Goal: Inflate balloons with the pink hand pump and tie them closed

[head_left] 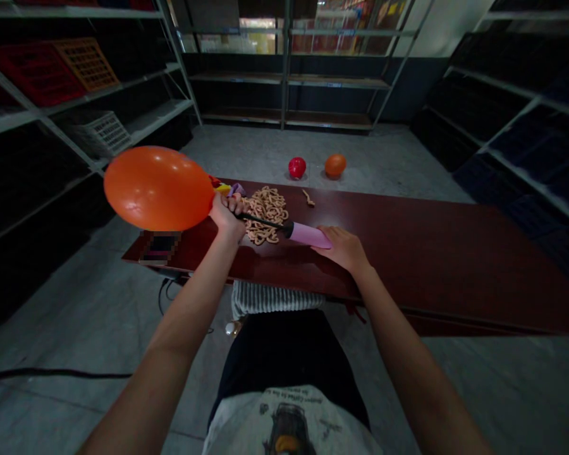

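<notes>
A large inflated orange balloon (159, 189) is at the left, its neck pinched in my left hand (227, 216). From that hand a thin black rod runs to a pink hand balloon pump (309, 235). My right hand (344, 248) is closed round the pump's right end. The exact joint of balloon and pump is hidden by my left fingers. Under the rod, a heap of tan twisted balloons (268, 205) lies on the dark red table (436, 253). Colourful uninflated balloons (224, 188) rest just beyond my left hand.
A single tan strip (308, 198) lies apart on the table. Beyond the table, a red balloon (296, 167) and a smaller orange balloon (335, 165) are on the floor. A grey ribbed cloth (277, 298) is at the near edge. Shelves (332, 81) surround the room.
</notes>
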A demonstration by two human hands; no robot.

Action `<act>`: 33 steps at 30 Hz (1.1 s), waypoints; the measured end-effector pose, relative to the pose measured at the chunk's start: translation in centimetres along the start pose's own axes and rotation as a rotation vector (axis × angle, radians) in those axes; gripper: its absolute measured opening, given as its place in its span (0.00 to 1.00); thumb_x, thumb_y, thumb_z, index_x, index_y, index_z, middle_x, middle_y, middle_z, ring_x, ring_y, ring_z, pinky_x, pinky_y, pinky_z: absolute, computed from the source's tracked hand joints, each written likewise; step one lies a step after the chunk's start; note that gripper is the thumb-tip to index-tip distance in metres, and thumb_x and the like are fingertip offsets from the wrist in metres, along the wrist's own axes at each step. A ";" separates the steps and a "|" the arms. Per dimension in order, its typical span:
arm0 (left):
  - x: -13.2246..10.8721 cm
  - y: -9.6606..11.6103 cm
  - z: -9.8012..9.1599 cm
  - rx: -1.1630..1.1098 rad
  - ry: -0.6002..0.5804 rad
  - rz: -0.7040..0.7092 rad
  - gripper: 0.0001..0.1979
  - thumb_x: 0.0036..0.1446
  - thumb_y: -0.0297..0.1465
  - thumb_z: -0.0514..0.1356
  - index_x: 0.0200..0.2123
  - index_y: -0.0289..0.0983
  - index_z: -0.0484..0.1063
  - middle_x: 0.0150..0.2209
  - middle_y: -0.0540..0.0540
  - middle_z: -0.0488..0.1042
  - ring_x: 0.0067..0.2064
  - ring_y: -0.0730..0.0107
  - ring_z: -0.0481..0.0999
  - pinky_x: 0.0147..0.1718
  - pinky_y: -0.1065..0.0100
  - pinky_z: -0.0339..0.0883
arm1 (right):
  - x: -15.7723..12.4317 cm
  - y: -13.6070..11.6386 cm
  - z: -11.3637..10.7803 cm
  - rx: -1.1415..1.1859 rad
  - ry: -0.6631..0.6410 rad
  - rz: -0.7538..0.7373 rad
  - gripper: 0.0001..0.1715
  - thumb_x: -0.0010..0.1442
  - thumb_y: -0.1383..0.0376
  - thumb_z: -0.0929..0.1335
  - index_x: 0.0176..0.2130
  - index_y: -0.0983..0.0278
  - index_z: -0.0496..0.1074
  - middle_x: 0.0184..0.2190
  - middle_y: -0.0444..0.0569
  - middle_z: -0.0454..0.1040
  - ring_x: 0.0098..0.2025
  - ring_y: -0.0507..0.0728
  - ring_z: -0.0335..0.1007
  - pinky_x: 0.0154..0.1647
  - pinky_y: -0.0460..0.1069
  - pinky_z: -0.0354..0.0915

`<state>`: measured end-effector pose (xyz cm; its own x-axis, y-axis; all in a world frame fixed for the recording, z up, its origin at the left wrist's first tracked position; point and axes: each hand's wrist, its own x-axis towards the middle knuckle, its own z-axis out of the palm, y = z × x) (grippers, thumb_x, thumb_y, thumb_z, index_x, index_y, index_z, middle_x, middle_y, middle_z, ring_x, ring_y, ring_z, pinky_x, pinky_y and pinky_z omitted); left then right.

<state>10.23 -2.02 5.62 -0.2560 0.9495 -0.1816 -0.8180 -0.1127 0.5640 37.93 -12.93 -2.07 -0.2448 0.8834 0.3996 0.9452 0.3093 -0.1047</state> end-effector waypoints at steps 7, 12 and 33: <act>-0.3 4.5 4.1 0.033 -0.034 0.134 0.24 0.70 0.34 0.50 0.21 0.39 0.46 0.13 0.57 0.46 0.13 0.78 0.47 0.14 0.71 0.45 | 0.8 -1.8 0.7 0.106 0.035 0.040 0.26 0.61 0.52 0.70 0.53 0.62 0.70 0.45 0.54 0.80 0.44 0.62 0.77 0.43 0.54 0.69; -0.4 2.0 6.9 0.052 -0.027 0.222 0.25 0.69 0.37 0.54 0.21 0.39 0.48 0.14 0.57 0.47 0.13 0.79 0.49 0.14 0.71 0.47 | 0.3 -1.5 1.1 0.136 0.123 0.152 0.24 0.59 0.54 0.71 0.51 0.62 0.71 0.44 0.54 0.81 0.42 0.63 0.78 0.42 0.53 0.69; -2.6 -8.9 5.4 0.069 -0.157 0.037 0.27 0.68 0.41 0.56 0.20 0.39 0.48 0.13 0.57 0.48 0.12 0.79 0.49 0.13 0.70 0.45 | 1.0 -1.3 0.6 0.133 0.075 0.223 0.25 0.59 0.52 0.70 0.52 0.63 0.72 0.43 0.54 0.81 0.42 0.63 0.77 0.39 0.52 0.67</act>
<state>20.93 -1.91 5.38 -0.1970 0.9798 -0.0351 -0.7707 -0.1326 0.6232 36.29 -12.29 -2.09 -0.0120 0.9080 0.4187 0.9361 0.1574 -0.3147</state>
